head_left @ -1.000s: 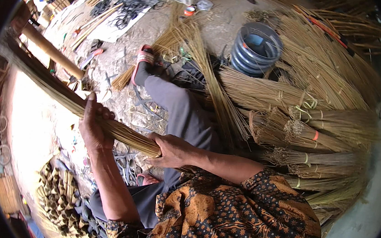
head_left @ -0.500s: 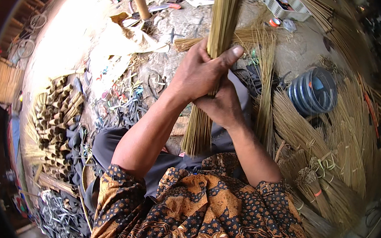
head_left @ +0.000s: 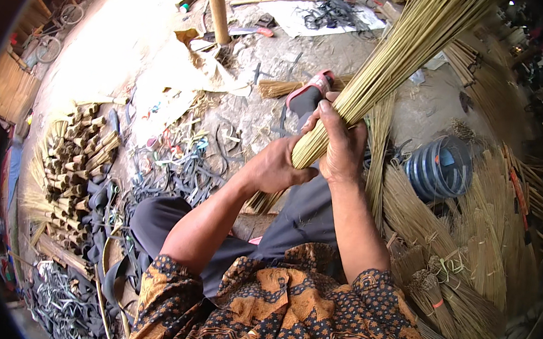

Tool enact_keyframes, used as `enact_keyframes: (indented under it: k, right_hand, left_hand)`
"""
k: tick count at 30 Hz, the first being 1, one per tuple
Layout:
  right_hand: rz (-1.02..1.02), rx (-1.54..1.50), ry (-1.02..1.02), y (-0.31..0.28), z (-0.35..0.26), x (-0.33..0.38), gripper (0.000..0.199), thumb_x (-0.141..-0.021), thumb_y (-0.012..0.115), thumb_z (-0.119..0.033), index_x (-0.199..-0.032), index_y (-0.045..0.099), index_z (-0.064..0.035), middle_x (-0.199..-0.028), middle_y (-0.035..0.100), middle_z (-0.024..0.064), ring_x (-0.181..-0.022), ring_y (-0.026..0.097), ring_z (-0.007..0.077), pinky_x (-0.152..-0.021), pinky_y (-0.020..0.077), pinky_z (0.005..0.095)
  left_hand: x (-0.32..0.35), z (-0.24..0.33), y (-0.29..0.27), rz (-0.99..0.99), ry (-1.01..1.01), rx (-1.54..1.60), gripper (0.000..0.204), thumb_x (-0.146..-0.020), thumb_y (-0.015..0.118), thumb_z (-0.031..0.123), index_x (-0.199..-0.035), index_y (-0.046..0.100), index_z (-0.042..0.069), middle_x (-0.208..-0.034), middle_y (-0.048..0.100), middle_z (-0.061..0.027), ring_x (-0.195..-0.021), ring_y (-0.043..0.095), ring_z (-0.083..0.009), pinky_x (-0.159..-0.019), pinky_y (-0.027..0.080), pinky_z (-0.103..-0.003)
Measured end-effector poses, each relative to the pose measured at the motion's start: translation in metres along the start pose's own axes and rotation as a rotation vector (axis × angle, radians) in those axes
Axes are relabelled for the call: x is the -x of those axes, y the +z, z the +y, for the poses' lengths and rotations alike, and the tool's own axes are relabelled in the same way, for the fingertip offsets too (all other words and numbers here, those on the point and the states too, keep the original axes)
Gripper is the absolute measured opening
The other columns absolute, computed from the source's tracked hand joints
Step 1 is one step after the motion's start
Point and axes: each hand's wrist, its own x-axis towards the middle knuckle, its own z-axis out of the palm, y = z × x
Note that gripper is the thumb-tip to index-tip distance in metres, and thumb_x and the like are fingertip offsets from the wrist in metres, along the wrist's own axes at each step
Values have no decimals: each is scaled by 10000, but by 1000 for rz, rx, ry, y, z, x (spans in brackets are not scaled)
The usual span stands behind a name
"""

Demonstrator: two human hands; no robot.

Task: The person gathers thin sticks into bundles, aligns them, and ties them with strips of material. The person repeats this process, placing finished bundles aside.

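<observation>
A thick bundle of thin yellow-green plant sticks (head_left: 393, 63) slants from my lap toward the upper right, its far end fanning out and leaving the picture. My right hand (head_left: 344, 144) is closed round its narrower lower part, thumb laid across the sticks. Just below and to the left, my left hand (head_left: 280, 166) also grips the bundle near its lower end, the palm partly underneath. A short tuft of sticks (head_left: 264, 201) shows below my left hand, over my dark trousers (head_left: 299, 218). Some fingers are hidden behind the sticks.
Stick bundles (head_left: 424, 210) lie at the right beside a ribbed blue see-through container (head_left: 438, 169). Short tied bundles (head_left: 75, 170) are stacked at the left, near dark strips (head_left: 69, 300). A bamboo post (head_left: 216, 7) stands ahead, with a knife (head_left: 249, 31) beside it. A pink-edged shoe (head_left: 308, 94) lies beyond my hands.
The bundle has swung from nearly upright to a slant toward the upper right. My hands have shifted from overlapping to side by side on it. The shoe has become visible.
</observation>
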Motion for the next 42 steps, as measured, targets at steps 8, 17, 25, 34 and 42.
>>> enact_keyframes:
  k: [8,17,25,34,42]
  right_hand:
    - [453,-154,-153,-131,-91,-39,322,-932,756,-268,-1137,622,-60,-983,680,70,-976,677,255,-898,560,458]
    - [1174,40,-249,-408,-151,48,921,-934,724,-543,-1592,318,-43,-1632,353,161,-1428,461,277,-1143,430,435]
    - [-14,197,346,-165,85,-18,716,-950,707,-149,-1571,378,-12,-1469,554,109,-1337,548,247,-1172,415,403]
    - [-531,1313,-509,49,95,-59,1300,-738,921,-412,-1680,51,-197,-1725,162,136,-1567,172,434,-1201,226,692]
    - [-561,1249,-346,11,182,-61,160,-997,639,-253,-1062,693,-117,-1043,687,98,-1088,651,286,-1083,415,481]
  left_hand:
    - [45,-48,-94,287,-271,-890,269,-890,718,141,-1154,677,110,-995,756,-133,-905,742,-320,-812,605,-426]
    - [185,-78,-247,805,-578,-1220,380,-842,729,258,-1181,692,90,-955,731,-231,-916,709,-434,-776,564,-525]
    - [134,-58,-213,767,-425,-537,306,-890,770,252,-1088,684,35,-746,688,-39,-651,602,-102,-560,476,-333]
    - [118,18,-165,654,-360,-474,339,-838,783,267,-1066,671,43,-822,709,-88,-754,662,-190,-724,533,-384]
    - [141,72,-154,670,-270,-264,227,-832,828,156,-908,640,54,-759,640,3,-672,588,-95,-640,496,-291]
